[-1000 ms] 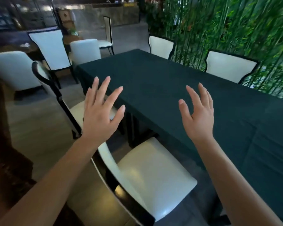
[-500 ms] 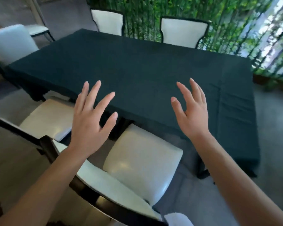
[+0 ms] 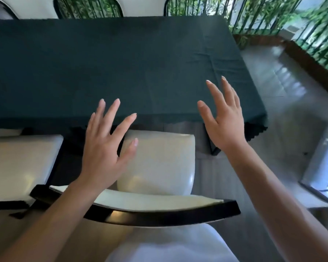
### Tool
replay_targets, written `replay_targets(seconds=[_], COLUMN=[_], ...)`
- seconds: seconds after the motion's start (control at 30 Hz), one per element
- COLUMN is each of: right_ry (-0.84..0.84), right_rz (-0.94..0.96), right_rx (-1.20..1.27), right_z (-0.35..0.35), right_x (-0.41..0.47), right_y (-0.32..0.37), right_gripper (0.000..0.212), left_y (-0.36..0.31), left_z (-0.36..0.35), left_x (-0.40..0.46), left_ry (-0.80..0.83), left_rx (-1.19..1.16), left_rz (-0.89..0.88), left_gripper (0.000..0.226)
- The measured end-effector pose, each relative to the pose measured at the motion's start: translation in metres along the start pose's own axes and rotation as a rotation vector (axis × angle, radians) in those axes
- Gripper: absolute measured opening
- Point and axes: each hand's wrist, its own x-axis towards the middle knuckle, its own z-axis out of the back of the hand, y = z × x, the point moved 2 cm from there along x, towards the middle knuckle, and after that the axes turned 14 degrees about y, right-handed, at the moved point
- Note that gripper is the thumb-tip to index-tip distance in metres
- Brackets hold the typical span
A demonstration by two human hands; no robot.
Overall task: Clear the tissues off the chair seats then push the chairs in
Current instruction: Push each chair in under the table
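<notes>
Both hands, left [image 3: 104, 148] and right [image 3: 223, 121], hover spread and empty above a chair [image 3: 159, 163]. Its seat shows no tissues; pushing it under the table [image 3: 102, 63] remains

One chair [image 3: 157, 163] stands before the desk [image 3: 102, 69], another [image 3: 17, 163] left of it, apparently two more beyond.
</notes>
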Motion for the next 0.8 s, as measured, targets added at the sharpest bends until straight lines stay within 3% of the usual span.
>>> replay_targets(seconds=[0.17,0.3,0.47,0.63,0.8], right_ry=[0.163,0.15,0.117,0.134,0.193], right_rz=[0.03,0.018,-0.02,-0.055,0.1], right_rx=[-0.082,-0.072,-0.105,-0.208,-0.394], right_z=[-0.026,-0.021,-0.028,-0.052,-0.059], right_x=[-0.031,-0.051,-0.101,-0.157,-0.18], right_y=[0.009,0.021,0.034,0.036,0.028], right_gripper=[0.067,0.065,0.063,0.062,0.056], left_y=[0.001,-0.006,0.017,0.029,0.057], left_z=[-0.003,0.001,0.0,-0.005,-0.019], left_x=[-0.012,-0.019,-0.025,-0.06,-0.084], left_ry=[0.018,0.088,0.231,0.242,0.308], left_rx=[-0.007,-0.028,-0.069,-0.019,0.088], left_rz=[0.016,-0.033,0.04,-0.079,-0.025], left_gripper=[0.051,0.052,0.059,0.058,0.062])
